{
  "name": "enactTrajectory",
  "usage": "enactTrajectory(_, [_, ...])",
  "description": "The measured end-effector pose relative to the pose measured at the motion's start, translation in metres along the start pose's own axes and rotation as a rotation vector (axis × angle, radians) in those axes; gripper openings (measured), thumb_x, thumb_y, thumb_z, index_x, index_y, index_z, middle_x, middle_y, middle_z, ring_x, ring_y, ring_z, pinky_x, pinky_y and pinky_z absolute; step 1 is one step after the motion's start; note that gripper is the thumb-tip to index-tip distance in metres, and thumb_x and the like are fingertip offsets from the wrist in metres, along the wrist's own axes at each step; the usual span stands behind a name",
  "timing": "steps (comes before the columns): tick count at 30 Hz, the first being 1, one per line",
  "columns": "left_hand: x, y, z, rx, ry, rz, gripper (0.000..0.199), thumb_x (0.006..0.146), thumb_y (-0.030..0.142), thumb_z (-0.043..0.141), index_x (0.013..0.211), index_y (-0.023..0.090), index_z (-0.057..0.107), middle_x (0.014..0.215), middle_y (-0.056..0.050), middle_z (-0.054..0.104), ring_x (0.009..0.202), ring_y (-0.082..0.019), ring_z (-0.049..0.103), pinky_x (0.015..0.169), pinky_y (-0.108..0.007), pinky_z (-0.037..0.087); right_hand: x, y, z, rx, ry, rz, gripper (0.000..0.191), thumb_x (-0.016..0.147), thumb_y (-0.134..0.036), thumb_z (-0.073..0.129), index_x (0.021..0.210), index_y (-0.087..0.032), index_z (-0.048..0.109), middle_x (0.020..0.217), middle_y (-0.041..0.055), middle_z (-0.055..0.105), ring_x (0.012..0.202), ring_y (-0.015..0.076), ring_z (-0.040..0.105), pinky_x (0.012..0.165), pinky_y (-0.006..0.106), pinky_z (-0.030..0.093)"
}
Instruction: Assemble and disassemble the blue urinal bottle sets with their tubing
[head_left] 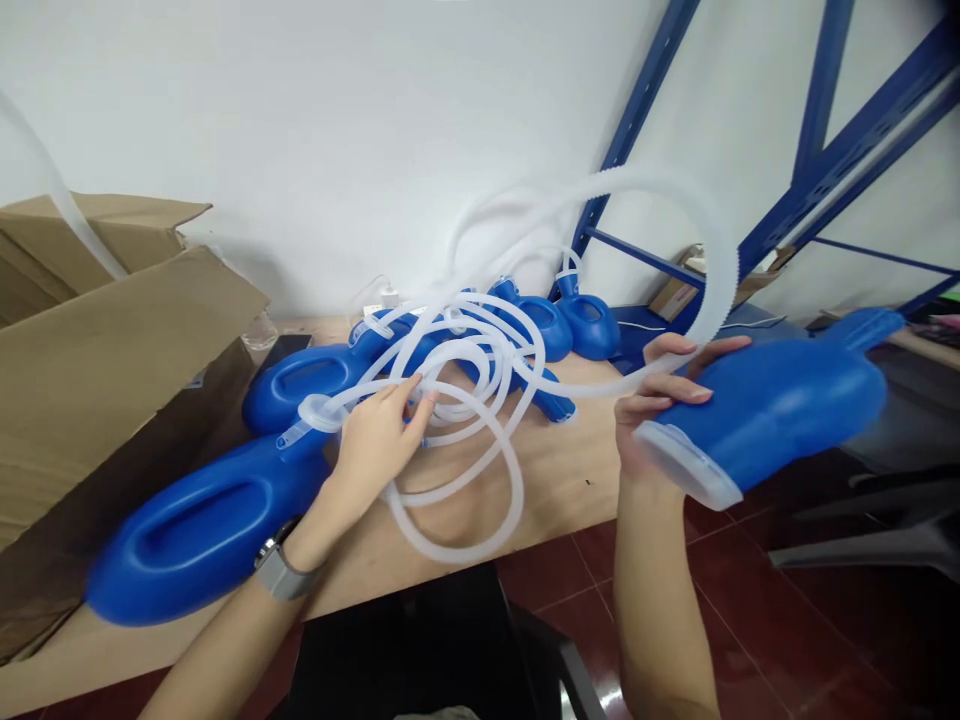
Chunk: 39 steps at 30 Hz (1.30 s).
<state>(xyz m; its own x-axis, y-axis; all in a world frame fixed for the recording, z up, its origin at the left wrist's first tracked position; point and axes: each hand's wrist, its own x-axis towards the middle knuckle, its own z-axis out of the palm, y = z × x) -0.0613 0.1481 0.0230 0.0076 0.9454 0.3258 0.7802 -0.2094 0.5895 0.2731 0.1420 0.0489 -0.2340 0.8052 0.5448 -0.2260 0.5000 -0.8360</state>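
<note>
"White wall point(375, 130) behind, blue shelf frame point(645, 90) at right, wooden desk point(555, 480) below. Where is the main item?"

"Blue container point(795, 400), raised off the desk's right side. Right hand point(652, 400) is closed on it near the pale end piece point(690, 465). The corrugated hose point(709, 230) arcs above and comes down to the same fingers."

"And the left?"

"Left hand point(379, 440) (watch point(281, 570) on that wrist) reaches over the coils. Fingers part-open, thumb apart, tips touching the hose. Cannot tell whether they pinch a strand."

"Step in hand, as you judge it?"

"Managing hose and container together: one side lifted, the other at the tangle. Whether the hose joins the held container, cannot tell."

"What would a next move call for?"

"My judgement: slack first. Crossed loops could snag, so a strand should be traced before any pull, with the container kept steady. A hard tug might shift its neighbours."

"Neighbours noted?"

"Near container point(202, 480) lies beneath the left forearm, beside the cardboard box point(112, 350). More blue containers point(592, 325) stand toward the wall, behind the coils."
</note>
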Motion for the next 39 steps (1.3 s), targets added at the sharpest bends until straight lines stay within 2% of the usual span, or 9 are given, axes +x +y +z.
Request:
enactTrajectory(6, [0.022,0.011,-0.004,-0.203,-0.126,0.006,0.043,0.095,0.06,0.066,0.09,0.018,0.078,0.082,-0.011,0.073,0.09,-0.035,0.071,0.081,-0.041,0.052,0.023,0.023,0.071,-0.051,-0.233,-0.069,0.081,0.08,-0.073,0.08,0.152,-0.043,0.06,0.146,0.012,0.059,0.12,0.0378,0.071,0.098,0.062,0.063])
enactTrajectory(10, [0.029,0.008,0.005,-0.581,-0.206,-0.04,0.052,0.098,0.066,0.058,0.121,0.02,0.07,0.094,-0.009,0.077,0.087,-0.028,0.074,0.067,-0.035,0.055,0.033,0.058,0.081,-0.038,-0.342,-0.107,0.088,0.085,-0.083,0.068,0.162,-0.047,0.046,0.15,0.0115,0.055,0.108,0.0321,0.072,0.091,0.056,0.063])
enactTrajectory(15, [0.032,-0.004,0.008,-0.978,-0.203,-0.158,0.055,0.094,0.06,0.067,0.13,0.022,0.053,0.106,-0.012,0.078,0.088,-0.023,0.077,0.056,-0.027,0.055,0.017,0.095,0.087,0.116,0.042,-0.173,0.098,0.082,-0.104,0.008,0.168,-0.056,0.016,0.164,0.0098,0.04,0.085,0.0259,0.068,0.067,0.046,0.059])
enactTrajectory(18, [0.032,-0.007,0.005,-1.082,-0.148,-0.178,0.055,0.084,0.055,0.083,0.117,0.019,0.059,0.094,-0.009,0.078,0.081,-0.021,0.075,0.053,-0.022,0.053,-0.004,0.091,0.083,0.04,0.163,-0.04,0.103,0.086,-0.1,0.011,0.169,-0.042,0.03,0.161,0.017,0.047,0.093,0.0337,0.072,0.076,0.056,0.06])
enactTrajectory(22, [0.031,-0.003,0.003,-1.155,0.076,-0.141,0.055,0.083,0.054,0.087,0.119,0.019,0.064,0.091,-0.003,0.077,0.081,-0.017,0.076,0.067,-0.023,0.059,-0.02,0.072,0.073,-0.189,0.399,0.14,0.081,0.097,-0.085,0.043,0.155,-0.03,0.056,0.136,0.0163,0.071,0.11,0.0377,0.074,0.09,0.057,0.061])
enactTrajectory(25, [0.027,0.001,-0.002,-1.079,0.354,-0.013,0.051,0.09,0.053,0.082,0.127,0.021,0.066,0.094,-0.001,0.077,0.085,-0.015,0.077,0.083,-0.028,0.063,-0.02,0.055,0.075,-0.363,0.537,0.116,0.067,0.097,-0.067,0.067,0.152,-0.029,0.059,0.132,0.0124,0.074,0.121,0.0327,0.072,0.102,0.054,0.061])
enactTrajectory(27, [0.022,0.003,-0.007,-0.923,0.429,0.13,0.043,0.099,0.049,0.074,0.132,0.021,0.07,0.094,-0.001,0.077,0.081,-0.015,0.076,0.083,-0.03,0.064,-0.016,0.041,0.082,-0.473,0.422,0.039,0.067,0.095,-0.061,0.075,0.152,-0.028,0.06,0.137,0.0131,0.072,0.125,0.033,0.071,0.105,0.054,0.06])
enactTrajectory(33, [0.008,0.008,-0.022,-0.406,0.308,0.595,0.03,0.106,0.029,0.062,0.132,0.02,0.073,0.094,-0.004,0.079,0.077,-0.015,0.072,0.076,-0.028,0.06,-0.004,0.013,0.101,-0.941,0.094,-0.153,0.072,0.092,-0.048,0.084,0.157,-0.035,0.056,0.145,0.0119,0.065,0.136,0.0364,0.065,0.112,0.058,0.059])
enactTrajectory(39, [0.007,0.012,-0.023,-0.322,0.295,0.6,0.016,0.101,0.026,0.067,0.115,0.019,0.072,0.107,-0.005,0.083,0.078,-0.015,0.076,0.068,-0.023,0.058,-0.009,0.015,0.094,-0.972,0.041,-0.165,0.075,0.095,-0.046,0.081,0.162,-0.038,0.05,0.144,0.0115,0.062,0.132,0.0354,0.067,0.107,0.055,0.064])
